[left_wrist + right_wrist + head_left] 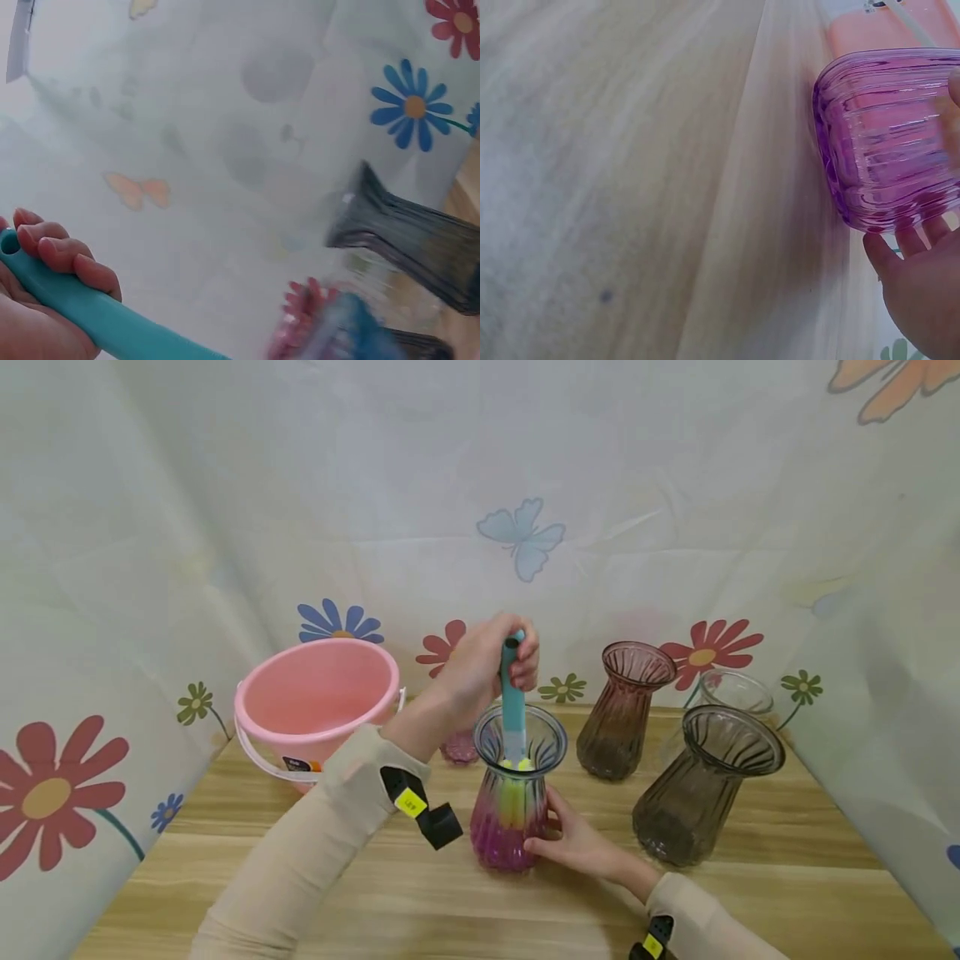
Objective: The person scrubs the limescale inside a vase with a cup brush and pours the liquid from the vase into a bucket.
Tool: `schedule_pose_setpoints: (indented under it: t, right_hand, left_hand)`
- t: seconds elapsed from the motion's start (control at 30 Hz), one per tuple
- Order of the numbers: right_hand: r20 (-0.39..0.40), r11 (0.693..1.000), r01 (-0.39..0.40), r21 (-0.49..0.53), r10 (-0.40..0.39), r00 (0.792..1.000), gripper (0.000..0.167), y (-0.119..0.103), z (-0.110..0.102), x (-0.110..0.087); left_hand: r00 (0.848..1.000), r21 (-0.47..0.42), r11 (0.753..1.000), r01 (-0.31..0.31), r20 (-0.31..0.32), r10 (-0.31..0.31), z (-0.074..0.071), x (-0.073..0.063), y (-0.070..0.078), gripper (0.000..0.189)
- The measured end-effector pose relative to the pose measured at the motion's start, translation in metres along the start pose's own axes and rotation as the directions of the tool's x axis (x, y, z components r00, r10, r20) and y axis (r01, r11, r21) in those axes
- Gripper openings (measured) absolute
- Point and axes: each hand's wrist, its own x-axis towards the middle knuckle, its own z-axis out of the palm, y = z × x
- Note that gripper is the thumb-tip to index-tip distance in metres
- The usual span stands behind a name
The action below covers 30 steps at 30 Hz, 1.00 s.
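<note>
My left hand (480,664) grips the teal handle of a bottle brush (513,697), with the fingers wrapped round it; the left wrist view shows the same handle (127,326) in the palm. The brush points down into a glass vase (491,835), clear at the flared rim and purple toward the base. Its yellow-green head shows through the glass. Low on the vase's right side my right hand (573,843) holds it, thumb in front and fingers behind. In the right wrist view, fingertips touch the ribbed purple glass (885,142).
A pink bucket (315,735) with a white handle stands at the left. To the right are a brownish-pink vase (615,727), a dark grey vase (686,810) and a clear one (738,689) behind. Another pink vase (459,750) sits partly hidden at the back. Flowered cloth surrounds the wooden table (420,902).
</note>
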Motion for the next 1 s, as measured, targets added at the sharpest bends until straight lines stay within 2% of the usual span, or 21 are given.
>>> schedule_pose_setpoints:
  t: [0.13, 0.2, 0.3, 0.43, 0.6, 0.7, 0.83, 1.0]
  right_hand:
    - [0.005, 1.000, -0.006, 0.020, 0.006, 1.000, 0.084, 0.002, 0.000, 0.001]
    - [0.001, 1.000, -0.003, 0.022, 0.003, 1.000, 0.084, 0.003, 0.000, 0.001]
    - [-0.014, 1.000, 0.001, 0.014, 0.000, 1.000, 0.084, 0.004, 0.000, 0.001]
    - [-0.029, 1.000, 0.006, 0.004, -0.006, 1.000, 0.083, 0.005, 0.001, 0.001]
    - [-0.032, 1.000, 0.006, 0.002, -0.006, 0.999, 0.081, 0.005, 0.003, 0.000]
    - [-0.041, 1.000, 0.007, 0.000, -0.007, 0.999, 0.079, 0.003, 0.004, -0.001]
    - [-0.041, 0.999, 0.012, -0.042, -0.014, 0.999, 0.080, 0.000, 0.005, -0.003]
    - [0.039, 0.999, 0.019, -0.046, -0.017, 0.999, 0.087, -0.005, -0.002, -0.005]
  left_hand:
    - [1.000, 0.007, 1.000, -0.015, -0.014, 0.015, 0.005, 0.006, 0.022, 0.029]
    - [1.000, 0.004, 1.000, -0.006, -0.003, 0.006, 0.007, 0.007, 0.026, 0.029]
    - [1.000, 0.007, 1.000, -0.006, 0.014, 0.006, 0.008, 0.007, 0.023, 0.030]
    - [1.000, 0.019, 1.000, 0.007, 0.023, -0.008, 0.006, 0.006, 0.005, 0.029]
    - [0.991, 0.039, 0.992, 0.123, 0.054, -0.125, 0.002, 0.004, -0.034, 0.030]
    - [0.984, 0.052, 0.985, 0.162, 0.067, -0.166, -0.001, 0.002, -0.051, 0.029]
    - [0.983, 0.073, 0.984, 0.162, 0.073, -0.167, -0.003, 0.000, -0.058, 0.027]
    - [0.984, 0.079, 0.985, 0.156, 0.070, -0.161, -0.002, -0.001, -0.056, 0.026]
